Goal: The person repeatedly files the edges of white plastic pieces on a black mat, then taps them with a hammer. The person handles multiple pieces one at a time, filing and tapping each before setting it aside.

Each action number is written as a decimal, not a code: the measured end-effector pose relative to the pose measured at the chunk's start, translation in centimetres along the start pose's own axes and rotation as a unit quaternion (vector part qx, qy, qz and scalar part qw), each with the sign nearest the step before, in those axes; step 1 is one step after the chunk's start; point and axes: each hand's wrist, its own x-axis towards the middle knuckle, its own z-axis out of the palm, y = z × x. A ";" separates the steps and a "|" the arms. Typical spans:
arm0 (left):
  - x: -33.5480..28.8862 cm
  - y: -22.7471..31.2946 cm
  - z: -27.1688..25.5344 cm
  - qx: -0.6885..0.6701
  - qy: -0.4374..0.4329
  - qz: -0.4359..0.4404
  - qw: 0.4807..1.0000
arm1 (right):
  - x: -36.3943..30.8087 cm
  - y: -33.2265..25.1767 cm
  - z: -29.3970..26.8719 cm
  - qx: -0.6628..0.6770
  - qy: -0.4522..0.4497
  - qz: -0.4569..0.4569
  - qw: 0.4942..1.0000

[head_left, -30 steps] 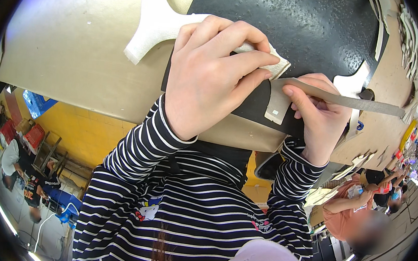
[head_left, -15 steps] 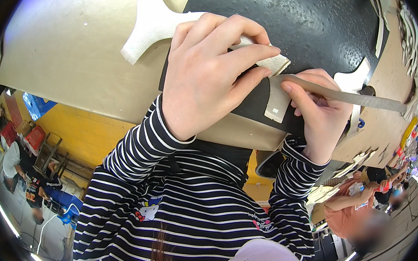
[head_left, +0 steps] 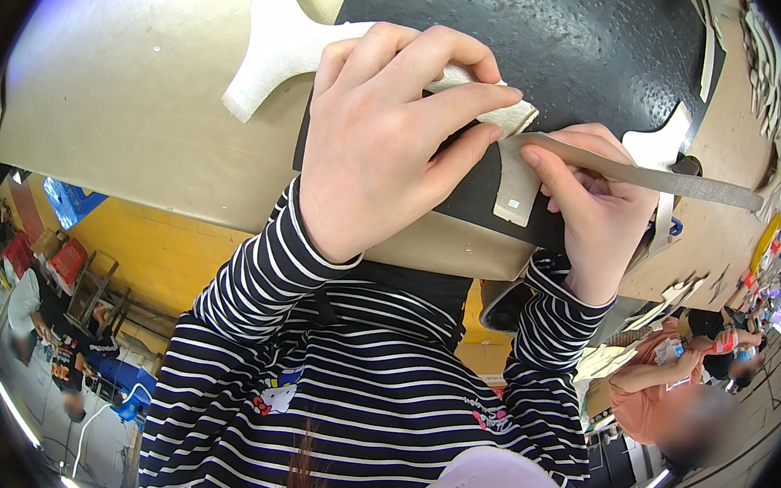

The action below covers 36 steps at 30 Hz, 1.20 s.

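Observation:
Under my left hand [head_left: 380,142] lies a white, Y-shaped piece of leather-like material [head_left: 283,38]. The thumb and forefinger of that hand pinch its right end, while its forked end spreads to the left. My right hand [head_left: 596,191] is closed on a narrow grey-beige strip [head_left: 680,184] of similar material, held between thumb and fingers. One end of the strip meets the white piece at my fingertips, and its long tail sticks out to the right. A short grey-beige flap [head_left: 514,194] hangs below the pinch, with a small white mark on it. Part of the white piece is hidden by my left hand.
A black mat [head_left: 535,35] lies under the work on a beige-covered table [head_left: 135,105]. At the right are another white piece [head_left: 660,141] and a pile of cut strips [head_left: 770,81]. A person in an orange top [head_left: 641,388] is at the lower right; others are at the left.
Both hands keep their grip and have barely moved. The strip's tail and the white piece have shifted very slightly.

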 end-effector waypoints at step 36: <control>0.4 3.1 -0.8 0.019 -0.050 -0.159 0.986 | 0.0 0.0 0.2 -0.020 0.016 -0.039 0.999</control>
